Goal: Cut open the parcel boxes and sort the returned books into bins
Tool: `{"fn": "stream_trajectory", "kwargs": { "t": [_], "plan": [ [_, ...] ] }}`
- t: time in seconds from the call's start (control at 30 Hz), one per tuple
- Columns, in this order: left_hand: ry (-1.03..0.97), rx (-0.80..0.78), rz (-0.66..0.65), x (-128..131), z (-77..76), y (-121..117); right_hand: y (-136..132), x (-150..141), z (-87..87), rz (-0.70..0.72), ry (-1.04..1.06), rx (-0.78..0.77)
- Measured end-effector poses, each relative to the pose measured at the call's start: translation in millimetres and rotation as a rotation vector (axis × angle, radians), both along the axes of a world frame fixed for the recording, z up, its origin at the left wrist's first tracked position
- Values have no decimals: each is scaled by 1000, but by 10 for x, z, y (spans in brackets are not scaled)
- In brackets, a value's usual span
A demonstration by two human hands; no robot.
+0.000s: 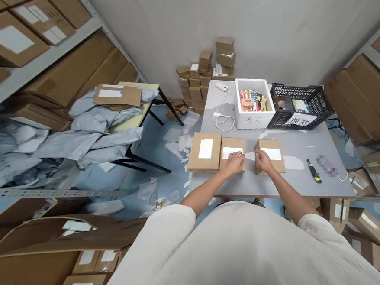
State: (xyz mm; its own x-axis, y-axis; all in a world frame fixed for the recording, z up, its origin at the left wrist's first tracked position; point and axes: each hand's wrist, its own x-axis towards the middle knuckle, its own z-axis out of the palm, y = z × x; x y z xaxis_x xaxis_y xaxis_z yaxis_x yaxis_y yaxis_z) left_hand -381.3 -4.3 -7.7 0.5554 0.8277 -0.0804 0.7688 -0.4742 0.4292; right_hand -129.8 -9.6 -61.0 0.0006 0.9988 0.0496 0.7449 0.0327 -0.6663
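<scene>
Three flat brown cardboard boxes with white labels lie in a row on the grey table (291, 184). My left hand (234, 162) rests on the middle box (231, 150), fingers curled and pressing at its label. My right hand (264, 160) lies against the left edge of the right box (275, 155) and pinches a thin white paper strip (249, 156) that stretches between the two hands. The left box (205, 151) lies untouched beside them.
A yellow-and-black utility knife (314, 170) lies to the right. Behind stand a white foam bin (254, 104) of colourful items, a black crate (301, 106) and a charger cable (223, 119). Small boxes are stacked at the wall (207, 74). Grey mailer bags (89, 131) cover a side table.
</scene>
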Motion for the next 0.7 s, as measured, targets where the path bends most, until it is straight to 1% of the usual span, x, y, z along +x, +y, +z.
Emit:
{"fn": "stream_trajectory", "kwargs": {
  "t": [0.1,0.2,0.3,0.37,0.43,0.53,0.6,0.7],
  "plan": [
    [-15,-38,-14,355,-32,3,-38,369,-54,-38,-12,-7],
    [-55,-128,13,733,-92,11,-61,756,-99,-104,-36,-36],
    [-137,-235,107,1104,-183,5,-71,1129,-123,-185,-55,-101],
    [-193,-301,203,1320,-255,-19,-85,1329,-126,-182,-17,-147],
    [-218,-356,308,1492,-321,-65,-116,1462,-118,-148,70,-209],
    [-183,-394,428,1661,-385,-165,-196,1541,-83,-119,195,-285],
    [-149,-403,453,1733,-396,-228,-254,1553,-42,-131,225,-296],
    [-130,-432,421,1837,-376,-269,-325,1602,36,-183,219,-312]
  ]
}}
